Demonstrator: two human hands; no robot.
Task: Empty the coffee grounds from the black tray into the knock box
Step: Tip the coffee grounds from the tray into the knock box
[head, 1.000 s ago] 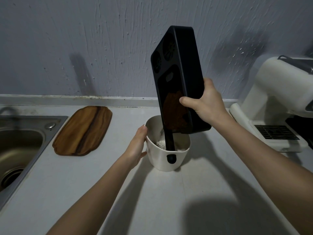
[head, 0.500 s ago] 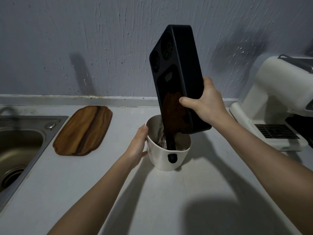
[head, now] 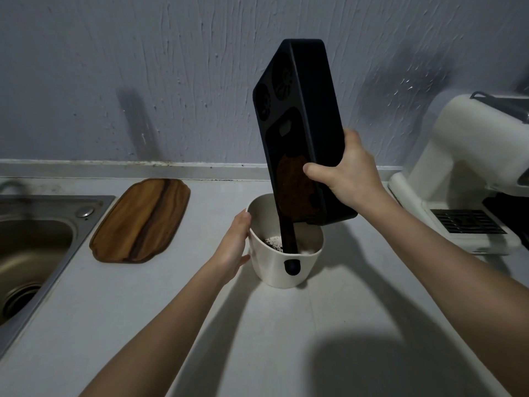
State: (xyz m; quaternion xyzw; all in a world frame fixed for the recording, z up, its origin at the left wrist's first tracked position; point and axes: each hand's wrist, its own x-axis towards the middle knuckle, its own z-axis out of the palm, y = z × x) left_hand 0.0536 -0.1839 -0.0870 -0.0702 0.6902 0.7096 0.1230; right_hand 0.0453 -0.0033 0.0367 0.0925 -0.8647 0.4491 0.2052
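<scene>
R hand (head: 347, 179) gripped black tray (head: 307, 116), tilted steep over knock box (head: 282, 267) rim; grounds (head: 294, 193) at low end. L hand (head: 233, 250) clasped box's side. Board (head: 141, 220) left, machine (head: 463, 173) right, counter (head: 272, 339) in front open.

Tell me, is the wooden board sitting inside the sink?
No, the wooden board lies flat on the counter beside the sink, not in it.

A brown wooden board (head: 140, 222) is lying flat on the pale counter (head: 177, 305), just beside a shiny metal sink (head: 34, 245). A white coffee machine (head: 469, 179) is sitting at the far right, its dark grille (head: 466, 221) facing up. A bumpy grey wall (head: 143, 75) is standing behind everything.
</scene>
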